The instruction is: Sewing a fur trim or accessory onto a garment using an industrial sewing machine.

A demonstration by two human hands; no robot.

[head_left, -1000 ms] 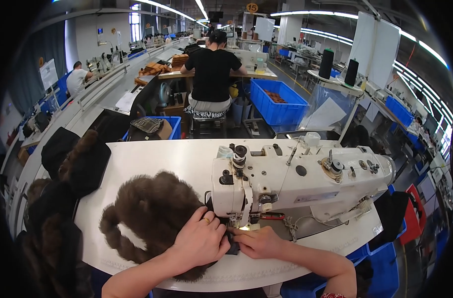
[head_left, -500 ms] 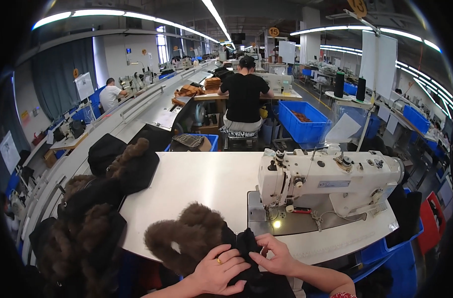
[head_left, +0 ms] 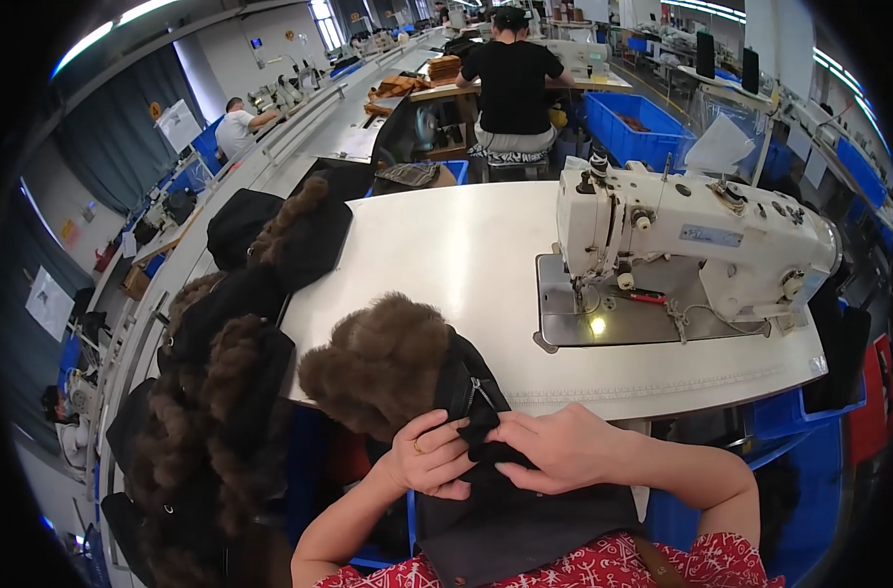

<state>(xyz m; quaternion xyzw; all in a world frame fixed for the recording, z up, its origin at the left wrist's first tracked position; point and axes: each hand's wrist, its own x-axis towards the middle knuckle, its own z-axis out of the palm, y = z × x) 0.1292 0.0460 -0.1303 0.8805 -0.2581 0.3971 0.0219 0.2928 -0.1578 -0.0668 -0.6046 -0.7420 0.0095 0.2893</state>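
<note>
A black fabric piece (head_left: 525,514) lies across my lap and up onto the near edge of the white sewing table (head_left: 422,240). Thick brown fur (head_left: 378,363) covers its far left part, and a metal zipper (head_left: 478,390) shows beside the fur. My left hand (head_left: 429,456), with a ring on one finger, grips the black fabric from the left. Close against it, my right hand (head_left: 554,449) pinches a bunched fold of the same fabric between thumb and fingers. Exactly what lies inside the fold is hidden by the fingers.
A white sewing machine (head_left: 696,230) with its lamp lit stands on the right of the table. Black pieces with brown fur (head_left: 236,372) are heaped at the left. Ahead, a person in black (head_left: 510,83) sits near a blue crate (head_left: 637,127).
The view has tipped downward, showing more of my lap. The fabric piece is now turned so its zipper shows, and both hands have closed together on the fold.
</note>
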